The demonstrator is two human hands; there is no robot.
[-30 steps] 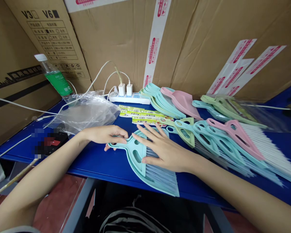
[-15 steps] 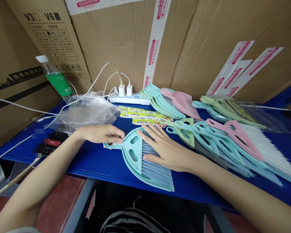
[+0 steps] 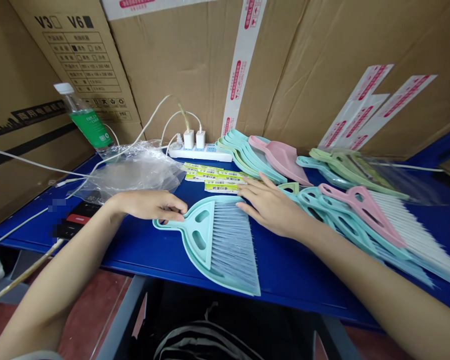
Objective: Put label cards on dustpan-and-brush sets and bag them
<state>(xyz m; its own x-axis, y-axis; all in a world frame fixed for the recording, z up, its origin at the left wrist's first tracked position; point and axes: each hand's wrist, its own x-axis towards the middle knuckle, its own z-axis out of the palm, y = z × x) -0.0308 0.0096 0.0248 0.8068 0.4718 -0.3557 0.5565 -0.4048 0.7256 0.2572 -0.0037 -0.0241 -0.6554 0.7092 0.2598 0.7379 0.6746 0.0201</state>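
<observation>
On the blue table a teal brush (image 3: 204,230) with blue-grey bristles lies in a matching teal dustpan (image 3: 210,276), handles to the left. My left hand (image 3: 150,205) pinches both handles at their left end. My right hand (image 3: 268,205) is spread, palm down, beyond the upper right corner of the bristles. Its fingertips reach the right part of the yellow-green label cards (image 3: 219,186); whether they touch the cards I cannot tell.
Several brushes (image 3: 378,220) lie on the right, with stacked dustpans (image 3: 281,157) behind. Bagged pieces (image 3: 360,172) are at the back right. Clear plastic bags (image 3: 135,167), a tilted bottle (image 3: 90,127), a power strip (image 3: 210,154) and cables occupy the left and back.
My right hand has left the bristles and moved right and away towards the label cards. The brush and dustpan, with my left hand on them, have shifted slightly left.
</observation>
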